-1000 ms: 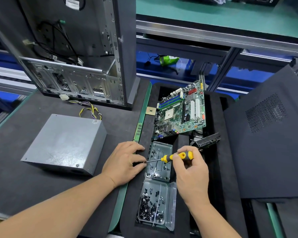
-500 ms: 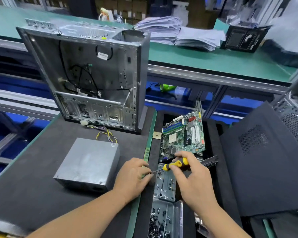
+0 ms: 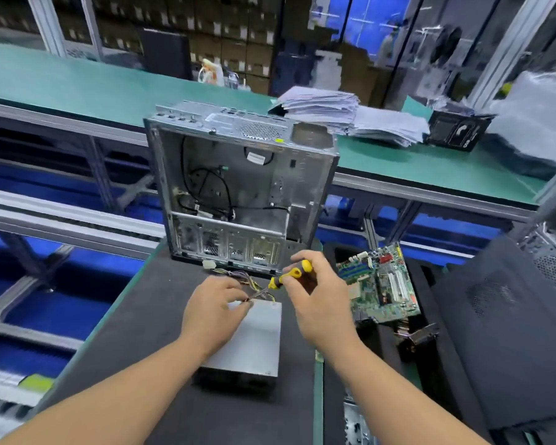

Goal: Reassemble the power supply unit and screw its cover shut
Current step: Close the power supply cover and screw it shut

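Grey power supply unit (image 3: 254, 342) lies under both hands, mat edge just right.

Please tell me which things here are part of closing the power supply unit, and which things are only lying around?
For the job: power supply unit; screwdriver gripped by right hand; left hand at the screwdriver tip.

Lying about: open computer case; motherboard; black side panel; paper stack.

- The power supply unit (image 3: 254, 342) lies on the mat (image 3: 142, 316), in front of the open computer case (image 3: 238, 187).
- The motherboard (image 3: 382, 284) lies right of the unit.
- The side panel (image 3: 501, 332) lies farther right.
- The paper stack (image 3: 350, 114) sits on the bench behind the case.
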